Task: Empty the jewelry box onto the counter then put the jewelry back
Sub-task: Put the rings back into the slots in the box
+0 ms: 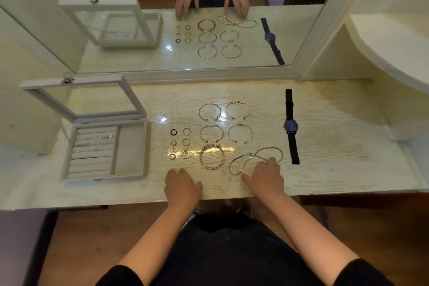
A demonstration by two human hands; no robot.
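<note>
My right hand [265,175] lay on the pale wood-grain counter [336,151] with its fingers spread and resting on the near loop of a thin silver wire necklace [257,158]; I couldn't tell whether any finger had actually pinched it. My left hand [182,187] lay flat and open beside it, holding nothing.

The white jewelry box with a glass lid [105,151] stood open at the left, its lid tilted back. A few small pieces, perhaps earrings, sat in its ring rolls, so it looked not quite emptied.

I judged the necklace light, springy and slick on the glossy top, likely to slide before it lifted, so I would have pinched it where the two loops cross. The coiled stack of silver bangles [212,156] just to its left looked stiff and a bit heavier, best taken across the whole stack. Four open silver cuff bracelets [224,123] lay in a grid farther back, rigid and easy to hook by the band. Six small rings [180,144] sat in two columns between bangles and box; tiny and apt to roll, they would want a fingertip pinch.

The black mesh-strap watch with a blue dial [291,126] lay stretched out on the right, well apart. The mirror [185,37] behind doubled everything, which could mislead a reach.
</note>
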